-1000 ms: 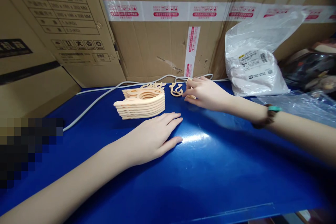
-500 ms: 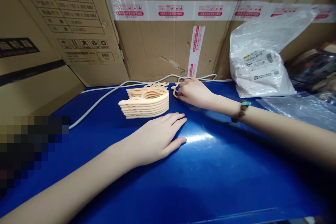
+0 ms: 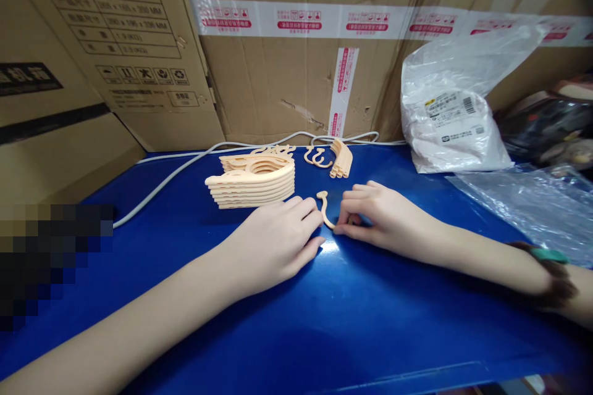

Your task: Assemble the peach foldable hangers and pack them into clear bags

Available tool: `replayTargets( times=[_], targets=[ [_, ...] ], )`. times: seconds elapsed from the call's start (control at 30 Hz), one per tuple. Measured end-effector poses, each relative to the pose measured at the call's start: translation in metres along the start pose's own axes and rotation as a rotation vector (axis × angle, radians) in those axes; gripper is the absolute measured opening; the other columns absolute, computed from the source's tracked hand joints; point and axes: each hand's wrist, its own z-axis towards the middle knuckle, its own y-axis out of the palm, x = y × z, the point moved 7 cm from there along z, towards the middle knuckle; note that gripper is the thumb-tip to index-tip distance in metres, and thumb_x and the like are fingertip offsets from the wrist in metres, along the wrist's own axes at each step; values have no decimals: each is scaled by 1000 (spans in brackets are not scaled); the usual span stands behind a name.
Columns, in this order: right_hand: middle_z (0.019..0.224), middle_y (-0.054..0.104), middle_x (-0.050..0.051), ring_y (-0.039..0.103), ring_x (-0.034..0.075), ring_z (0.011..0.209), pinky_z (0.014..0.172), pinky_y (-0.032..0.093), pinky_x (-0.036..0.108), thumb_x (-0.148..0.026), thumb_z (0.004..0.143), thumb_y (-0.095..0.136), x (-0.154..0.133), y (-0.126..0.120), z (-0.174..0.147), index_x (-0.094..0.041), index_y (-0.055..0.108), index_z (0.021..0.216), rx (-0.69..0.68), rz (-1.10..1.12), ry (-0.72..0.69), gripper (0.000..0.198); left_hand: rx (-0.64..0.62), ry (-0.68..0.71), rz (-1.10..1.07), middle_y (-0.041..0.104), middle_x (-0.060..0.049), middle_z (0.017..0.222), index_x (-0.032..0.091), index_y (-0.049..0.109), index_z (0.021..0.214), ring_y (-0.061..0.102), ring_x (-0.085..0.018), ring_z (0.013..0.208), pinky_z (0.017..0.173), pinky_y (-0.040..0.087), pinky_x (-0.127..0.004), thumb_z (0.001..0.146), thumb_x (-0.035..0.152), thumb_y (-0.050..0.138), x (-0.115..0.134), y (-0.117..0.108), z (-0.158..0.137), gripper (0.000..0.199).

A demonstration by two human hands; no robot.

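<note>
Head view: right hand (image 3: 386, 219) is pinching the little hook (image 3: 325, 208) on the blue table (image 3: 370, 321), left hand (image 3: 273, 241) lying flat, empty, beside it. Gripping its stem firmly is probably wisest.

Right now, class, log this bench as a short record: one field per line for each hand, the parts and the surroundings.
Left hand: palm down on the blue table, fingertips near the hook
Right hand: pinching the hook at its lower end
Stack: peach hangers piled flat, behind the left hand
Loose parts: more hooks and pieces near the boxes
Behind: boxes, white cable
Right: plastic bag
</note>
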Motion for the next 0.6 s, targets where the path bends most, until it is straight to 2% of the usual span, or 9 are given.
replayTargets(
  times=[0.1, 0.2, 0.37, 0.47, 0.6],
  targets=[
    [77, 64, 0, 56, 16, 74, 74, 35, 30, -31, 92, 61, -6, 1, -12, -19, 63, 80, -13, 70, -17, 17, 57, 41, -33, 62, -11, 116, 13, 60, 112, 61, -26, 99, 82, 52, -39, 98, 26, 42, 4, -1, -1, 26],
    [81, 65, 1, 56, 16, 77, 76, 36, 30, -29, 92, 61, -8, 1, -16, -20, 65, 84, -34, 109, -27, 13, 49, 84, -59, 57, -13, 130, 13, 57, 120, 59, -26, 110, 91, 51, -40, 99, 24, 40, 6, 3, -2, 30],
    [78, 67, 0, 57, 16, 76, 76, 37, 30, -36, 94, 58, -5, -7, -10, -20, 66, 80, -67, 129, -48, 23, 37, 104, -65, 57, -13, 130, 13, 59, 119, 61, -26, 109, 90, 52, -40, 99, 24, 40, 5, 4, -2, 29],
    [78, 68, 2, 58, 15, 72, 70, 38, 28, -40, 96, 54, 12, -21, 0, -19, 66, 80, 21, 95, 3, 29, 52, 107, -72, 59, -12, 127, 13, 58, 119, 61, -26, 108, 89, 53, -40, 100, 24, 40, 5, 3, -1, 29],
    [78, 69, 3, 59, 16, 68, 63, 38, 27, -40, 95, 50, 51, -38, 18, -18, 67, 90, 113, 16, 147, 29, 48, 99, -99, 60, -11, 124, 14, 59, 119, 61, -25, 107, 89, 53, -39, 100, 24, 41, 5, 3, -1, 28]
  ],
)
